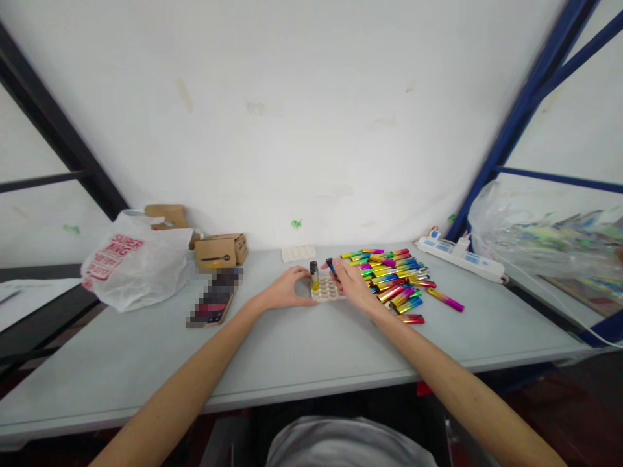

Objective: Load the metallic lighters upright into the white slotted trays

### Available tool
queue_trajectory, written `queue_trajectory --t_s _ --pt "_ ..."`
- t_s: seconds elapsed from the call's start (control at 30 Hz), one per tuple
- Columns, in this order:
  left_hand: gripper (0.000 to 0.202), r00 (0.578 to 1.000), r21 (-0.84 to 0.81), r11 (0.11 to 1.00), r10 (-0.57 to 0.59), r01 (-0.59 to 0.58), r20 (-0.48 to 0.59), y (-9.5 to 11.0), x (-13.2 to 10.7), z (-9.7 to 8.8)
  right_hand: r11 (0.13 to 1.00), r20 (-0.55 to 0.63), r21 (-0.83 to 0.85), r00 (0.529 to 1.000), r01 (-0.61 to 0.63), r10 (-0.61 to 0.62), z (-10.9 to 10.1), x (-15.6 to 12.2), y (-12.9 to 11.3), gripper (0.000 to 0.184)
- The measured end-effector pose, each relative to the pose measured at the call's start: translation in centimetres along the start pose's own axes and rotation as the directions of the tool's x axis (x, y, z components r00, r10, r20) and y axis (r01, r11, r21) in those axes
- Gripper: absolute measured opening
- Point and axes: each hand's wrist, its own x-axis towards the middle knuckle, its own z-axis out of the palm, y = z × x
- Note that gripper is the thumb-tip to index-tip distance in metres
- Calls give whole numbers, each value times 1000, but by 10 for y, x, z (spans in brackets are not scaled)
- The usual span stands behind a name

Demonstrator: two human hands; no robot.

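Observation:
A small white tray with round holes [325,293] lies on the grey table [302,350]. One yellow lighter [314,275] stands upright in it. My left hand [287,289] rests at the tray's left edge, fingers curled against it beside the yellow lighter. My right hand [351,284] is over the tray's right side, pinching a dark blue lighter [331,266] tilted above the holes. A heap of rainbow-coloured lighters [394,279] lies just right of my right hand.
A second white tray [298,253] lies near the wall. Cardboard boxes [221,250] and a white plastic bag [136,263] sit at the left, with a blurred flat object [214,299] beside them. A power strip [460,256] and a clear bag [545,230] are at right.

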Motion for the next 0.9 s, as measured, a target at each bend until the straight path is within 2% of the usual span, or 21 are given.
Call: queue_trajectory --t_s 0.13,0.23,0.3,0.43,0.6,0.77,0.9 --pt "68 1000 -1 1000 0 0 5 -1 0 0 945 -70 -252 969 211 -235 0 0 2 32" --pt "66 1000 -4 1000 2 -2 2 1 -1 0 894 -74 -347 942 283 -327 -1 0 3 29" --pt "66 1000 -8 1000 -3 3 4 2 -1 -1 885 -70 -382 947 266 -315 -1 -1 1 29" --pt "66 1000 -11 1000 -5 5 8 3 0 -2 918 -50 -334 969 212 -242 -1 -3 -2 30" --pt "65 1000 -8 1000 4 -4 12 4 -1 -2 911 -2 -354 974 213 -228 2 -4 2 28" --pt "68 1000 -17 1000 7 -7 2 2 -1 -1 807 129 -512 954 296 -269 4 -2 8 24" --pt "68 999 -15 999 32 -33 -15 -3 0 2 682 186 -652 942 330 -278 8 0 7 24"
